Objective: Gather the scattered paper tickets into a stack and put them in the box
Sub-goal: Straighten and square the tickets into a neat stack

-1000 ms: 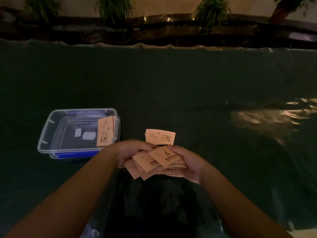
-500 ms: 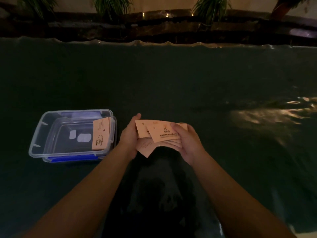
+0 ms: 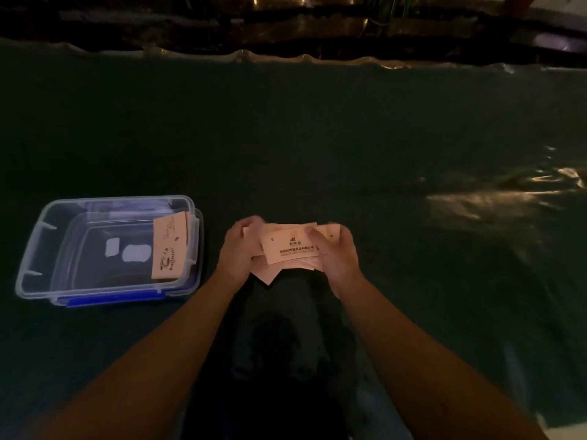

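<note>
— What surrounds the scene?
— A dark green cloth (image 3: pixel 286 138) covers the table; its far edge ripples; a glare patch (image 3: pixel 495 198) shines at right.
— And beyond?
— A dim brown ledge (image 3: pixel 286 27); plant leaves (image 3: pixel 387 7) above.

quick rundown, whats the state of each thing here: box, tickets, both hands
box: open, no lid on, resting on the table
tickets in box: leaning against its right wall
tickets in hands: lifted, untidy, corners sticking out
left hand: gripping the bundle
right hand: gripping the bundle, thumb on top
</note>
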`<state>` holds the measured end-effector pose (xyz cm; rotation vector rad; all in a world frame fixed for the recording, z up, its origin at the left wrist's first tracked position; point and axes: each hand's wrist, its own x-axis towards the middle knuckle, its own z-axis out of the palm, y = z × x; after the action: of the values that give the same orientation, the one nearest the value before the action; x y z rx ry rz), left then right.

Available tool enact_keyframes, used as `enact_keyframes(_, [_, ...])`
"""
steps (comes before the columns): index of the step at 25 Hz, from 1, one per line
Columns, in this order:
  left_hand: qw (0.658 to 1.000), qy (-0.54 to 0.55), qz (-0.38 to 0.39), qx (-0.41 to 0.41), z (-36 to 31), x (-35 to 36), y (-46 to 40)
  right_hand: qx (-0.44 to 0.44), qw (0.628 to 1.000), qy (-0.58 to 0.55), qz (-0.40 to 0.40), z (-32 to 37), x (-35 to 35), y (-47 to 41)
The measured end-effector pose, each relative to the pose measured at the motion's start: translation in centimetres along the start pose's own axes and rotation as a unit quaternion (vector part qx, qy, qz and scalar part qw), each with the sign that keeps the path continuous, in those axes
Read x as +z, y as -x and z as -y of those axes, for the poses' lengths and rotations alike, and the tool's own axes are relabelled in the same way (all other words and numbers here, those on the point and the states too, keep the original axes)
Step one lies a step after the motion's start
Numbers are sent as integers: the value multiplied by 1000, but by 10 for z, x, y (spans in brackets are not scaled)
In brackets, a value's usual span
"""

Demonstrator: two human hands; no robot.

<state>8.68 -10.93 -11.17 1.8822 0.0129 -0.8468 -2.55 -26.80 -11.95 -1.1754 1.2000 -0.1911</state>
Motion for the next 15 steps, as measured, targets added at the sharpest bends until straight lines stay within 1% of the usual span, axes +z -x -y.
enact_keyframes(1, [990, -120, 52, 47, 10, -4, -1, -5, 1000, 2, -1, 0, -1, -2])
enact_keyframes(2, [969, -216, 90, 79, 16, -6, -1, -10, 1000, 9, -2, 0, -2, -3])
enact_keyframes(3, [947, -283, 114, 101, 18, -9, -2, -14, 1000, 25, -5, 1, -4, -4])
enact_keyframes(4, [937, -307, 123, 114, 17, -11, -4, -13, 999, 43, -8, 1, -6, -5])
enact_keyframes(6, [940, -293, 127, 122, 11, -14, -11, 9, 999, 50, -2, -2, -12, -6])
enact_keyframes(8, [939, -290, 145, 115, 4, -19, -17, 33, 999, 29, 26, -4, -16, -6])
enact_keyframes(9, [932, -308, 153, 113, 1, -21, -22, 35, 998, 23, 37, -5, -18, -7])
enact_keyframes(12, [895, -383, 189, 127, -7, -27, -29, 34, 998, 12, 56, -2, -19, -8])
enact_keyframes(13, [892, -384, 198, 133, -8, -26, -29, 38, 997, 11, 60, 1, -19, -8])
enact_keyframes(15, [903, -356, 204, 129, -6, -20, -25, 48, 997, 24, 60, 7, -15, -7])
